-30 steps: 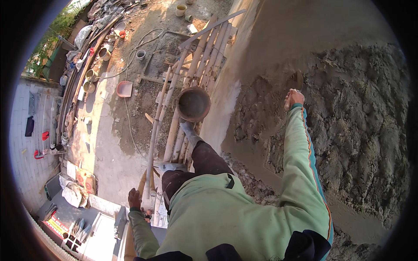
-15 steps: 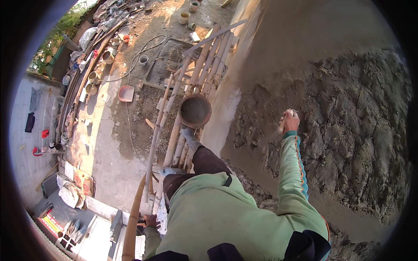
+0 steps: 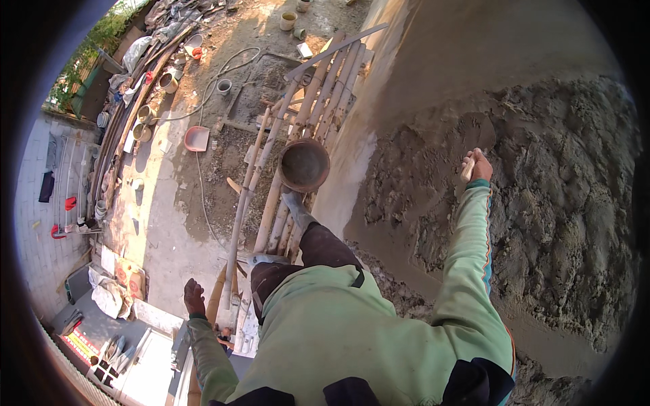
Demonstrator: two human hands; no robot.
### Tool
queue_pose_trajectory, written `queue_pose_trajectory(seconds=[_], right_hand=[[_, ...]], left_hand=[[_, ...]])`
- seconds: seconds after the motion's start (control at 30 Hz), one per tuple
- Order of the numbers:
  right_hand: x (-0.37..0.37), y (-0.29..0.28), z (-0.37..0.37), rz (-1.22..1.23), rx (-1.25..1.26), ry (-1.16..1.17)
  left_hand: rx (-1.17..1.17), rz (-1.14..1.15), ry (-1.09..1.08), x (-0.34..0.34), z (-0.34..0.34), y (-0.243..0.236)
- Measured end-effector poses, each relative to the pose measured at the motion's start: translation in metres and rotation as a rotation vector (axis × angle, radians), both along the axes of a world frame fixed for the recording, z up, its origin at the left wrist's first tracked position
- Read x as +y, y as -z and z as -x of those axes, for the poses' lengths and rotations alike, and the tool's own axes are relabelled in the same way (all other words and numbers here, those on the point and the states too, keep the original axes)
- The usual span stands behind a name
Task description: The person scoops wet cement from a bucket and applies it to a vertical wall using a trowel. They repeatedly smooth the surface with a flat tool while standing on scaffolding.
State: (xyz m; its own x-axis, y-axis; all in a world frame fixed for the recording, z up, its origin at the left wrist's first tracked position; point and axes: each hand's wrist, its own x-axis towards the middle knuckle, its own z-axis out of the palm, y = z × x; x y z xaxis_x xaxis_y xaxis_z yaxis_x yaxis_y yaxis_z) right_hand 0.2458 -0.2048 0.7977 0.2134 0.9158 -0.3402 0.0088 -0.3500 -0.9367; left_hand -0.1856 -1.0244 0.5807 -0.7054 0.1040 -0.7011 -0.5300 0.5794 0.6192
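Observation:
My right hand (image 3: 479,166) is closed around the pale handle of a trowel (image 3: 479,132), its mud-coated blade against the wall and hard to tell from the mortar. Rough wet grey mortar (image 3: 542,210) covers the wall on the right, with a smoother stretch above. On the left my left hand (image 3: 194,296) hangs in the air beside a bamboo pole (image 3: 217,296), fingers loosely extended and nothing in them. A round bucket (image 3: 305,166) with grey contents stands on the bamboo scaffold just beyond my booted foot (image 3: 295,206).
I stand high on lashed bamboo poles (image 3: 335,84) along the wall. Far below, the ground holds a pink dustpan-like scoop (image 3: 196,139), a hose (image 3: 203,105), and several buckets (image 3: 168,83). Another person's hand (image 3: 225,332) shows below left, and a white block wall (image 3: 40,250) stands beyond.
My right hand has moved right and up along the wall with the trowel. My left hand has come up into clear view on the left, beside the bamboo pole.

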Motion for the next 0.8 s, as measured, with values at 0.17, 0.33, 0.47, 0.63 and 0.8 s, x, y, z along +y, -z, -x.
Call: queue_pose_trajectory(seconds=[0.17,0.33,0.47,0.63,0.8], right_hand=[[-0.079,0.010,0.005,-0.148,-0.020,0.042],[-0.087,0.092,0.025,0.212,-0.236,-0.130],[0.026,0.165,-0.016,0.551,-0.142,0.008],[0.081,0.109,0.043,0.361,-0.208,0.048],[0.066,0.033,0.017,0.040,-0.159,-0.071]], left_hand=[[-0.221,0.209,0.124,-0.113,-0.112,0.021],[-0.868,0.401,-0.067,-0.151,-0.225,-0.016],[-0.609,0.174,0.224,-0.132,-0.200,-0.008],[-0.206,0.155,0.245,-0.089,-0.084,0.003],[-0.131,-0.040,-0.012,0.014,0.015,-0.008]])
